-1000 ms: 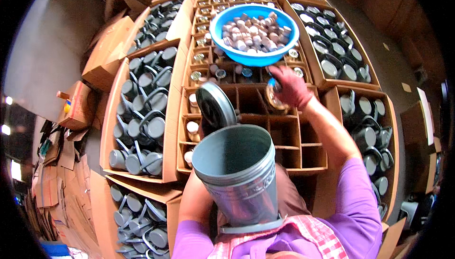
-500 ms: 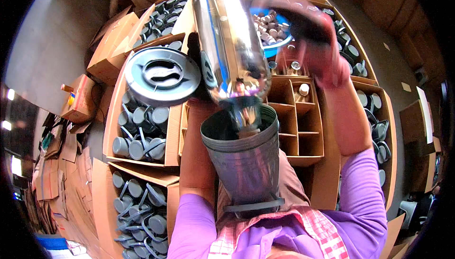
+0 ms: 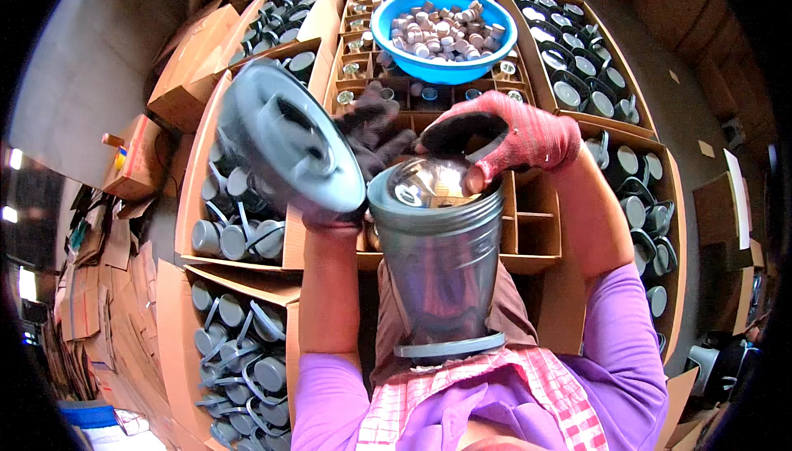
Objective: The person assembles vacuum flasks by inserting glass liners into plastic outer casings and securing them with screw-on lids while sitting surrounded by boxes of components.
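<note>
A grey cylindrical outer shell [image 3: 441,273] stands upright between my knees, with a shiny steel inner flask [image 3: 429,183] seated in its mouth. My right hand [image 3: 516,137], in a red glove, presses on the flask's top rim. My left hand [image 3: 363,141], in a dark glove, holds a round grey lid with a handle [image 3: 289,146], tilted just left of the shell's mouth.
A blue basin of small stoppers [image 3: 441,30] rests on a cardboard box with divider cells [image 3: 528,228] ahead. Cardboard trays of grey lids and shells lie left [image 3: 239,228], lower left [image 3: 239,360] and right [image 3: 627,121]. Flattened cartons pile at far left [image 3: 99,286].
The steel flask, held tilted above the shell half a second ago, now sits inside it. The grey lid has moved from the far left toward the shell's mouth.
</note>
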A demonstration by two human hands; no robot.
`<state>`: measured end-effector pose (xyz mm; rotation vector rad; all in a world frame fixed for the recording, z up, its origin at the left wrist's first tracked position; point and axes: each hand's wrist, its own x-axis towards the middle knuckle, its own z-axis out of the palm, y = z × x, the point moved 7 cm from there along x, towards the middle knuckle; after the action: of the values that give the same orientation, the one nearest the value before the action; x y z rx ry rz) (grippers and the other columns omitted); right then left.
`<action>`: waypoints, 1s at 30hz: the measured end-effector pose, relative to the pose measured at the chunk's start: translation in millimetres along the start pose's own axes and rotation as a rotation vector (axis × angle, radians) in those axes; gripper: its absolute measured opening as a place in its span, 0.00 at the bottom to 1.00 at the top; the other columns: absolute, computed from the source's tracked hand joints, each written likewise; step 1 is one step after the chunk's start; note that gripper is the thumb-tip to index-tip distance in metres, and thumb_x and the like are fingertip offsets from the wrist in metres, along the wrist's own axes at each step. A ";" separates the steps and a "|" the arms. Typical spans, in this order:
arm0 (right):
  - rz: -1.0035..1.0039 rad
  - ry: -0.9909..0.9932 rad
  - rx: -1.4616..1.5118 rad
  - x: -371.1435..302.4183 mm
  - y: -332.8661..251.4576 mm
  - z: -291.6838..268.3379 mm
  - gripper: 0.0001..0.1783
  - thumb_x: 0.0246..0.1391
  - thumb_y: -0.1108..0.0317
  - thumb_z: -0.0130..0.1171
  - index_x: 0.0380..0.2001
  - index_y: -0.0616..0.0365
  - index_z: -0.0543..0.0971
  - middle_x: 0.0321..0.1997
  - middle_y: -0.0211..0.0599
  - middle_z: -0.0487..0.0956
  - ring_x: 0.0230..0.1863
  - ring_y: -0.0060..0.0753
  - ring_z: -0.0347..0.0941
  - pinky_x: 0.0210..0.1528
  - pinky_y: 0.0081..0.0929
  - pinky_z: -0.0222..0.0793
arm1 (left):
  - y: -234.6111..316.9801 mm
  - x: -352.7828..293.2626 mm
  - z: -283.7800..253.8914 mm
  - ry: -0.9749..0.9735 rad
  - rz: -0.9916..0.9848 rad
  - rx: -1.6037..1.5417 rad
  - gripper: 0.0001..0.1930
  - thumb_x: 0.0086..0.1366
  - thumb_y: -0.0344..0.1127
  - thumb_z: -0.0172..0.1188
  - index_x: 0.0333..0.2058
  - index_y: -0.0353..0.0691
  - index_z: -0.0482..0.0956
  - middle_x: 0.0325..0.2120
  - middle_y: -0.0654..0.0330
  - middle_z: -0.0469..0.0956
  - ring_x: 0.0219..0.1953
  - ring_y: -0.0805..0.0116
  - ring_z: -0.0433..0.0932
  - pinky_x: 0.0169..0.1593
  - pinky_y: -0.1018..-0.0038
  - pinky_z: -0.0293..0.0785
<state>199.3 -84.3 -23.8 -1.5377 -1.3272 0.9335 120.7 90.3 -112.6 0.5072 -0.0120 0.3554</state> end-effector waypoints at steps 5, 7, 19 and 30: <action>0.143 -0.020 -0.437 -1.8 -0.2 1.5 0.31 0.32 0.60 0.80 0.41 0.62 0.82 0.41 0.41 0.84 0.44 0.39 0.80 0.50 0.32 0.74 | 51.4 3.7 8.9 -0.086 0.292 0.150 0.25 0.71 0.51 0.49 0.61 0.43 0.70 0.61 0.52 0.70 0.60 0.50 0.71 0.61 0.48 0.68; 0.030 0.148 -0.151 -4.7 2.1 -4.6 0.26 0.41 0.54 0.74 0.40 0.61 0.83 0.38 0.35 0.84 0.39 0.35 0.80 0.47 0.34 0.75 | 64.7 -10.1 -2.8 0.141 0.568 0.409 0.29 0.65 0.50 0.60 0.59 0.39 0.69 0.56 0.52 0.73 0.55 0.53 0.74 0.56 0.56 0.74; -0.692 0.583 0.817 -22.6 53.3 20.1 0.33 0.53 0.34 0.60 0.32 0.59 0.73 0.35 0.42 0.76 0.43 0.40 0.73 0.54 0.40 0.68 | 11.9 -31.0 100.5 -0.640 0.586 1.032 0.32 0.56 0.64 0.63 0.27 0.32 0.83 0.32 0.47 0.83 0.35 0.52 0.83 0.43 0.61 0.78; -0.609 0.433 1.034 -11.8 104.7 15.2 0.41 0.54 0.28 0.52 0.43 0.61 0.76 0.43 0.43 0.79 0.48 0.40 0.74 0.59 0.44 0.67 | 4.9 -15.6 104.5 -0.563 0.112 1.028 0.41 0.54 0.70 0.57 0.33 0.26 0.82 0.33 0.46 0.83 0.38 0.55 0.83 0.47 0.65 0.77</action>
<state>218.1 -98.7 -127.5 -0.4395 -0.7020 0.6492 112.3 39.2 -20.3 1.6183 -0.4213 0.2989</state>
